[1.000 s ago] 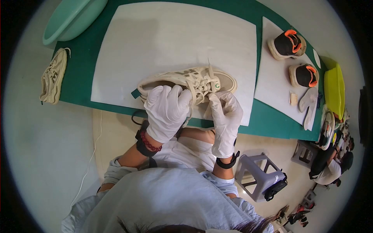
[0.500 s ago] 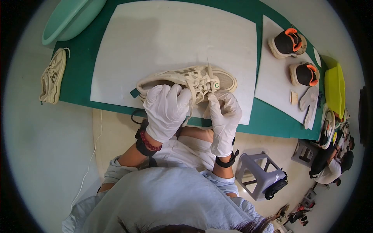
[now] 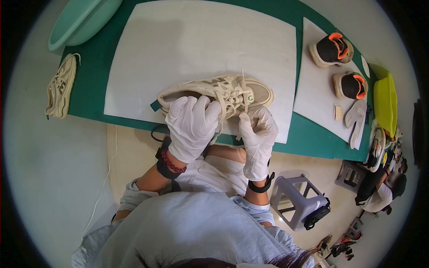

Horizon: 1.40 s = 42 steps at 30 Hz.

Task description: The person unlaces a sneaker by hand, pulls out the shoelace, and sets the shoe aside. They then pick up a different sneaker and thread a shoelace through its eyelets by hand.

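A cream sneaker (image 3: 257,93) lies on its side on the white board (image 3: 201,40), its toe to the right. My left hand (image 3: 192,127), in a white glove, is closed on the sneaker's near edge by the opening, some fingers hidden inside it. Lower right of the laces, my gloved right hand (image 3: 258,136) pinches a shoelace (image 3: 245,100) between thumb and fingers. Another lace end sticks up above the sneaker. A dark green tab shows at the heel.
Another cream sneaker (image 3: 61,87) is at the table's left end, below a green basin (image 3: 82,22). Two black-and-orange shoes (image 3: 330,50) and insoles (image 3: 354,117) lie on the right board. Beyond are a yellow bin (image 3: 385,105), a grey stool (image 3: 298,201) and a seated person (image 3: 380,198).
My right hand has shifted slightly down from the laces, and the lace in its fingers now shows as a straighter strand. My left hand has hardly moved.
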{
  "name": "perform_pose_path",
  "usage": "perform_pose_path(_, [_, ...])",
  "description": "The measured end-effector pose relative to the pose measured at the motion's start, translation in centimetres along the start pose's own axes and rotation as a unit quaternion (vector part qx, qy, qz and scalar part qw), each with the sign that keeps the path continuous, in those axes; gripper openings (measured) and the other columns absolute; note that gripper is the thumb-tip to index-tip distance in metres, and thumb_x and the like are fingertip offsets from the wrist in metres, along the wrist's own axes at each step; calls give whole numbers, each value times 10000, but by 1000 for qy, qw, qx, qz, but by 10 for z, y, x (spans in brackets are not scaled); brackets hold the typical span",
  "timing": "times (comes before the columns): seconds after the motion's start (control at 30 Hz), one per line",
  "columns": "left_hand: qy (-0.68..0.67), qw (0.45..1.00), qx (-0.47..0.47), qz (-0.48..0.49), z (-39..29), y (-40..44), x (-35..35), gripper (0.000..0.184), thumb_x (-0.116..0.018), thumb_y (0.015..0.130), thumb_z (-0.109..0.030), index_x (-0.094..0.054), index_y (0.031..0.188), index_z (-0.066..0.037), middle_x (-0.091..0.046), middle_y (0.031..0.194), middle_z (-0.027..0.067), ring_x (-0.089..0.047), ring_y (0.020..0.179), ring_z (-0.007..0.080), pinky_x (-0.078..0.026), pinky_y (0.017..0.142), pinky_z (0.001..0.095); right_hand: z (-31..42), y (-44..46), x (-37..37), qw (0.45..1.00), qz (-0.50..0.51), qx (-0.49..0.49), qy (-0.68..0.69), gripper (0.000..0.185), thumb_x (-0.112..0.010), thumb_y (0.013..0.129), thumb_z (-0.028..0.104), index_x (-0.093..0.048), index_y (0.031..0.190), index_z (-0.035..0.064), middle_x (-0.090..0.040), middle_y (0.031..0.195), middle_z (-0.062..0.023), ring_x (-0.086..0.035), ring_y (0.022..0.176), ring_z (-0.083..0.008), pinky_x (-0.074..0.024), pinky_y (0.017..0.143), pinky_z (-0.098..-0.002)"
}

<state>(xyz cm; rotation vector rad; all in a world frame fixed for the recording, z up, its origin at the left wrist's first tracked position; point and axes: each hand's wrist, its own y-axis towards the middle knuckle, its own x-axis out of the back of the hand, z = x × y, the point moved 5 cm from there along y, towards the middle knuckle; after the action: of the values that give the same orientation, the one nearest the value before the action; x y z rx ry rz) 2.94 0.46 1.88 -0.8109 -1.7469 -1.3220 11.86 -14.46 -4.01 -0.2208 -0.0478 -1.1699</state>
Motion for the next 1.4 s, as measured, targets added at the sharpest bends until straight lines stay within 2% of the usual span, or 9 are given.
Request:
perform_pose_path(0.1, [1, 1000, 3, -10, 0, 0, -2, 166, -702, 789, -174, -634, 941, -187, -508, 803, -4, -545, 771, 197, -391, 864, 361, 4, -1, -2, 1000, -7, -11, 10, 278, -745, 887, 61, -517, 730, 36, -466, 685, 0, -410, 675, -109, -366, 607, -268])
perform_pose_path(0.2, [-8, 1000, 17, -6, 0, 1, -1, 173, -690, 704, -151, -636, 868, -157, -523, 804, 15, -554, 778, 216, -404, 875, 380, 5, -1, -4, 1000, -8, 3, 5, 274, -744, 885, 57, -517, 733, 37, -451, 678, -2, -404, 674, -119, -370, 612, -276])
perform_pose_path(0.3, [-3, 1000, 5, -2, 0, 0, 0, 157, -699, 791, -166, -633, 932, -187, -506, 797, -1, -545, 770, 198, -395, 856, 358, 4, -1, -3, 1000, -5, 15, -9, 271, -739, 888, 55, -519, 731, 39, -456, 673, -1, -404, 667, -129, -380, 622, -287])
perform_pose_path(0.5, [3, 1000, 2, -17, -1, 2, 0, 140, -694, 786, -160, -619, 902, -182, -496, 789, 3, -537, 761, 201, -400, 834, 359, 6, -2, -2, 1000, -2, 12, -13, 260, -742, 901, 73, -536, 747, 34, -481, 696, -10, -425, 677, -121, -396, 620, -282])
perform_pose_path(0.7, [-8, 1000, 6, -8, 0, 2, -1, 136, -692, 777, -157, -605, 879, -180, -480, 776, 6, -531, 753, 201, -395, 827, 358, 29, -4, -1, 998, -1, -11, 59, 143, -695, 1007, 132, -674, 932, 12, -571, 768, 39, -473, 697, -50, -419, 618, -227])
perform_pose_path(0.73, [-6, 1000, 6, -11, -1, 3, -1, 136, -692, 775, -157, -604, 876, -180, -478, 774, 6, -531, 751, 202, -394, 829, 358, 30, -2, 0, 1000, 2, -4, 30, 140, -676, 1028, 138, -690, 982, 7, -604, 800, 51, -479, 700, -24, -420, 610, -206])
perform_pose_path(0.97, [4, 1000, 4, -15, 0, 2, -1, 132, -689, 777, -154, -600, 871, -181, -481, 771, 7, -529, 745, 201, -390, 852, 359, 22, -1, -6, 998, 3, -22, 63, 151, -696, 1015, 141, -661, 933, 20, -602, 755, 37, -497, 624, -23, -428, 547, -208])
perform_pose_path(1.23, [-1, 1000, 2, -19, 0, 1, -3, 124, -690, 790, -159, -612, 883, -184, -484, 775, 7, -530, 750, 200, -387, 859, 358, 16, -3, -6, 998, -2, -19, 52, 247, -709, 1006, 147, -572, 827, 47, -545, 668, 43, -499, 549, -25, -415, 501, -217])
perform_pose_path(1.4, [-7, 1000, 4, -12, 0, 1, -2, 124, -691, 795, -163, -614, 891, -183, -486, 773, 8, -532, 751, 203, -388, 848, 360, 14, -4, -5, 999, -3, -7, 35, 243, -707, 1009, 154, -572, 830, 58, -538, 655, 49, -501, 543, -28, -414, 497, -217])
